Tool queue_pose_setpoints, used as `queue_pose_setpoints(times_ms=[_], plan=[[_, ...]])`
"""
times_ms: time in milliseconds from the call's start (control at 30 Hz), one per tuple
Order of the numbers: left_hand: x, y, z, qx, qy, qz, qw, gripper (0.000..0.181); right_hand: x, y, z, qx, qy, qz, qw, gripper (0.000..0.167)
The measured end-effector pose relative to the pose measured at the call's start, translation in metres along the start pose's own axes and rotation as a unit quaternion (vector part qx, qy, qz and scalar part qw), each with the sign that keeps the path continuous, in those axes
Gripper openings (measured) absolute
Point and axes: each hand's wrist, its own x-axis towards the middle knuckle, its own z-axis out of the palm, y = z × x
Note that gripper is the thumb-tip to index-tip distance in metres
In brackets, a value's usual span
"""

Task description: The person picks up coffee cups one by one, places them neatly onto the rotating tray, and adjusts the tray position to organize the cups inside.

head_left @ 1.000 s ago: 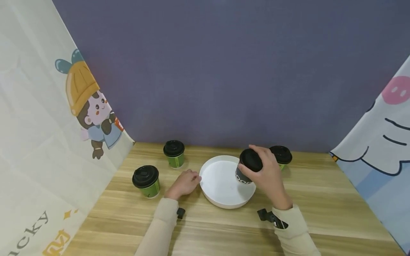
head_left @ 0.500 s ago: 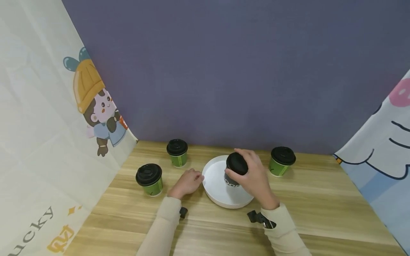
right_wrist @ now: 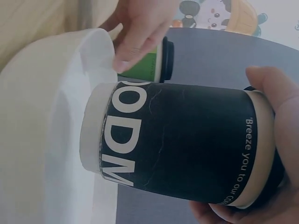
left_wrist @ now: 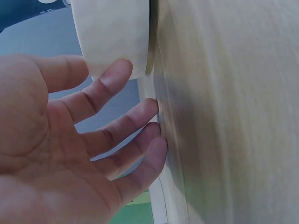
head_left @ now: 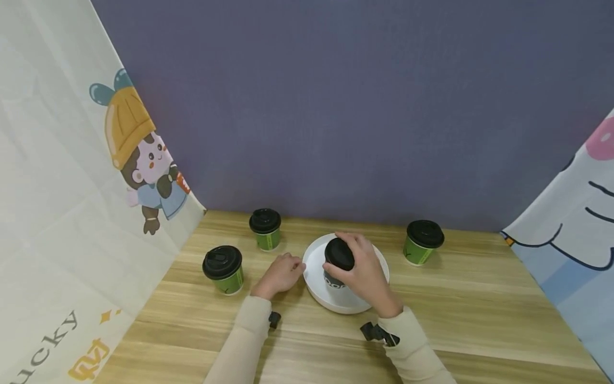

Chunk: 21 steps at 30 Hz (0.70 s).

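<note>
Backdrop [head_left: 307,106]: grey-purple cloth standing along the far side.
Table [head_left: 297,346]: wood-grained, reaching from the far side toward the near.
Left sheet [head_left: 43,160]: pale, printed with a cartoon figure in an orange hat.
Right sheet [head_left: 566,234]: white and blue, with a pink oval.
White dish [head_left: 331,306]: round, low-walled, mid-table.
Right hand [head_left: 362,272]: fingers grasp the dark cup [right_wrist: 182,144] by its upper part, thumb on the near left.
Left hand [head_left: 280,274]: fingers pinch the dish's left rim, index finger along the outer wall.
Dark cup: black-lidded, inside the dish, slightly left of its middle; cannot tell whether the base touches down.
Right green cup [head_left: 423,242]: black-lidded, right of the dish, far side.
Near left green cup [head_left: 224,269]: black-lidded, left of the left hand.
Far left green cup [head_left: 265,229]: black-lidded, beyond that hand.
</note>
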Motion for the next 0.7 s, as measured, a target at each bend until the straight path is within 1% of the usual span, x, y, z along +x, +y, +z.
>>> queue_pose_setpoints(times_ms=[133, 233, 433, 567, 700], plan=[[-0.001, 0.001, 0.001, 0.003, 0.007, 0.003, 1.0, 0.027, 0.0, 0.001, 0.005, -0.005, -0.01, -0.001, 0.9999, 0.074], [-0.001, 0.001, 0.001, 0.005, 0.013, 0.007, 0.9999, 0.027, 0.0, 0.003, 0.009, -0.008, -0.011, -0.009, 0.9999, 0.074], [0.001, 0.001, 0.003, 0.006, 0.011, 0.006, 0.9999, 0.027, -0.001, 0.006, 0.014, -0.015, -0.013, -0.017, 0.9996, 0.075], [0.002, -0.001, 0.004, 0.01, 0.011, 0.01, 0.9998, 0.027, -0.002, 0.007, 0.017, -0.019, -0.017, -0.019, 0.9995, 0.076], [0.004, -0.002, 0.005, 0.013, 0.008, 0.007, 0.9999, 0.029, -0.002, 0.008, 0.019, -0.017, -0.021, -0.021, 0.9994, 0.077]])
